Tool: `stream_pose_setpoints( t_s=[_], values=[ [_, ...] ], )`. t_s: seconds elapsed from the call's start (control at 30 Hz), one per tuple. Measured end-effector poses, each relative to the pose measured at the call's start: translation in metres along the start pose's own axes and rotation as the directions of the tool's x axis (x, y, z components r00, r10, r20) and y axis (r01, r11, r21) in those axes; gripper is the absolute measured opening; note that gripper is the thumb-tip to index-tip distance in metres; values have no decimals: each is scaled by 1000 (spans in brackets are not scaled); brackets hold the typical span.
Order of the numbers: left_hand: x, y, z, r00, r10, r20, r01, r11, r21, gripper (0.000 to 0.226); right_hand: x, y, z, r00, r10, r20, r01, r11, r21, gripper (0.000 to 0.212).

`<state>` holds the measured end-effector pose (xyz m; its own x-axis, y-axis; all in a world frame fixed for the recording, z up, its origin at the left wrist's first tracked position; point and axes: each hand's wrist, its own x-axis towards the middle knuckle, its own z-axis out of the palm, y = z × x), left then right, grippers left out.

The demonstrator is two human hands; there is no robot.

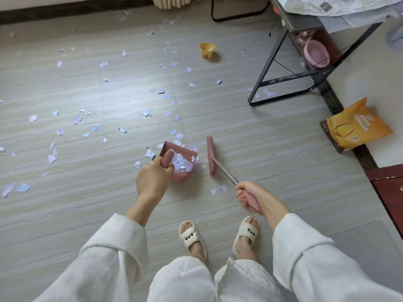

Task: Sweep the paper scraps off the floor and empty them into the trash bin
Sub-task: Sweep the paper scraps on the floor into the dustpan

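— Where are you?
— Mid-sweep: your left hand [153,178] grips the pink dustpan [180,163], your right hand [248,196] the broom [211,155] just beside it.
— Next?
— Brush in nearer paper scraps [150,153] (many lie scattered); no trash bin visible.

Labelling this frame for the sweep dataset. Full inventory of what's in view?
dustpan: 1, pink, floor centre, holds scraps
broom: 1, pink head, metal shaft, just right of dustpan
paper scraps: many, white and pale blue, scattered over floor, mostly left and centre
small bowl: 1, yellow, footed, floor at top centre
folding table: 1, black frame, top right
basin: 1, pink, under the table
bag: 1, orange, against right wall
cabinet: 1, dark red, right edge
mat: 1, grey, bottom right
slippers: 2, cream, on the feet
left hand: grips dustpan handle
right hand: grips broom handle
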<state>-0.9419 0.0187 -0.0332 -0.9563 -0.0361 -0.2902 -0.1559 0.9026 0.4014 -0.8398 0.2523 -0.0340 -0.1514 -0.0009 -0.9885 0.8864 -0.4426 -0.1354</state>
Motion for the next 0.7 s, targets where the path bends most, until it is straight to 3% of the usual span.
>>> stream_pose_setpoints(
  t_s=[0.17, 0.33, 0.53, 0.7],
  values=[
    [4, -24, -6, 1000, -18, -25, 18, 1000, 3, 21, -7, 12, 11, 990, -45, -134, 57, 995, 85, 34],
    [10, -58, -15, 993, -99, -67, 98, 995, -11, 20, 18, 28, 70, 959, -107, -263, 148, 979, 143, 28],
    [10, -98, -23, 973, -214, -86, 208, 975, -77, 16, 39, 34, 139, 987, -45, -154, 72, 982, 174, 25],
    [10, -121, -26, 964, -249, -89, 242, 966, -88, 11, 29, -7, 156, 999, -38, -6, 38, 982, 187, 29]
  ],
)
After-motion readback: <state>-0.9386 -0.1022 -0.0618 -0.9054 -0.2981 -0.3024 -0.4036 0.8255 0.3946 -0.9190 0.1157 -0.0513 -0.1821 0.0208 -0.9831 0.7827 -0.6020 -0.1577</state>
